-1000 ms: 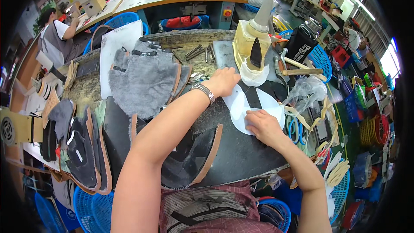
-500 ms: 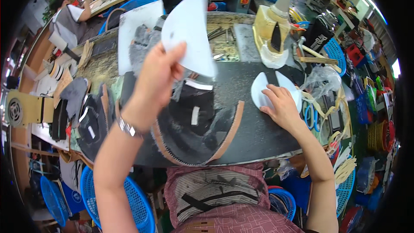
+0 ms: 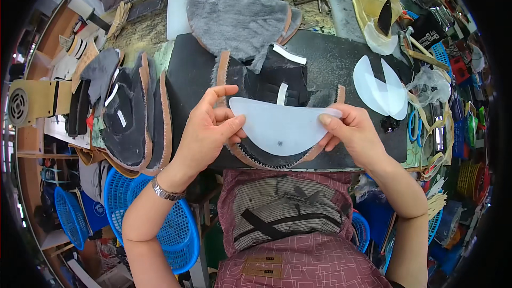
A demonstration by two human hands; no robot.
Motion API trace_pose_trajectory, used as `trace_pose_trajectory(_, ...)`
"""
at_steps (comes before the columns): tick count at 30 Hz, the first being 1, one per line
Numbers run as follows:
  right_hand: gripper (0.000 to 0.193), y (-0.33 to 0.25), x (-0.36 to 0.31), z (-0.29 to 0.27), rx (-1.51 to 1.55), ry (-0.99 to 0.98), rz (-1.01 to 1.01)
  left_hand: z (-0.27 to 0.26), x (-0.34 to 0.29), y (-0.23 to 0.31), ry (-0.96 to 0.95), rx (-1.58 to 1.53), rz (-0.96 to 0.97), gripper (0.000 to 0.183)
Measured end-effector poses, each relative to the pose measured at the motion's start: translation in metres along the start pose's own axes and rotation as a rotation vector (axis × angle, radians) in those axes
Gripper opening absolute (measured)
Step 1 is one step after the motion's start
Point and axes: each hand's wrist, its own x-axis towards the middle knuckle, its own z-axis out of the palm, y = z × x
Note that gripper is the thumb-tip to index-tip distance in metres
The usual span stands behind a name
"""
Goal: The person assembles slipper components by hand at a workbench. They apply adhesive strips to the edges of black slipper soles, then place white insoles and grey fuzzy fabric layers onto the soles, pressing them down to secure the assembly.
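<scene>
A white half-moon stiffener sheet [image 3: 280,126] lies flat over the near end of a black shoe upper with tan trim [image 3: 266,80] on the dark work mat [image 3: 341,56]. My left hand [image 3: 205,128] pinches the sheet's left tip. At the right tip my right hand [image 3: 352,130] grips it the same way. Two more white sheets [image 3: 380,86] rest on the mat to the right, apart from both hands.
A stack of black uppers [image 3: 128,112] lies at the left of the mat, grey fur pieces [image 3: 240,13] behind it. A yellowish machine head [image 3: 381,10] stands back right. Blue baskets [image 3: 176,224] sit below the bench at left, cluttered bins at right.
My left hand brought the white sheet down from mid-air onto the upper. My right hand left the white sheets at right and took the sheet's other end.
</scene>
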Motion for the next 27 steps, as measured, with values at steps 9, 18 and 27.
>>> trace_pose_trajectory(9,0.015,0.014,0.013,0.011,-0.339,-0.074,0.222,-0.015,0.006,-0.028,0.002,0.301,-0.014,0.059)
trace_pose_trajectory(18,0.034,0.019,0.009,0.004,-1.293,0.162,-0.524,-0.017,0.009,-0.024,0.127,1.079,0.297,0.046)
trace_pose_trajectory(27,0.030,-0.001,0.099,-0.016,-0.774,0.179,-0.169,0.025,0.105,-0.009,0.158,0.921,0.525,0.038)
